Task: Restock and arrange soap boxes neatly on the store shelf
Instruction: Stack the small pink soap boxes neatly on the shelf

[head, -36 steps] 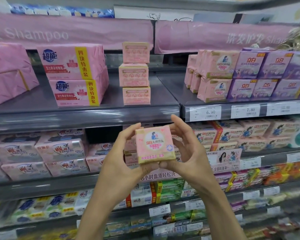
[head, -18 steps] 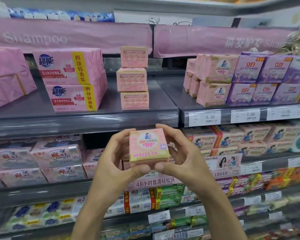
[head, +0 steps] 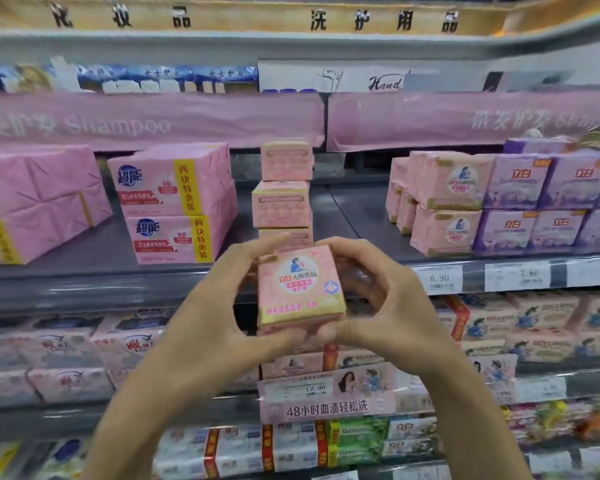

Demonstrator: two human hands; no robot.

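Pink paper with a yellow band along its lower edge wraps the soap box [head: 300, 289], which is held in the air on the near side of the grey shelf [head: 101, 289] and does not touch it. It sits just in front of the lowest box in the stack [head: 281, 204] of three like boxes that stands further back.

Both hands have it. The left hand [head: 215, 323] and the right hand [head: 392, 306] curl round its two sides, with the thumbs [head: 329, 332] meeting under the bottom edge and the other fingers arched over the top corners. Neither hand holds anything else.

We judge the box light and fairly stiff: a solid bar inside thin wrapping that would crease or scuff at the corners if squeezed. The paper looks smooth, so a grip on opposite flat sides seems safer than a pinch on the edges.

The printed face points toward us with its lettering upright, and the top leans a little to the left. That face is close to square, so we cannot pick out a long axis with confidence — the short axis, the thickness, runs away from us toward the shelf. The stacked boxes show a plainer side to the aisle.

Pink multipacks [head: 174, 202] sit to the left of the stack, well apart from it.
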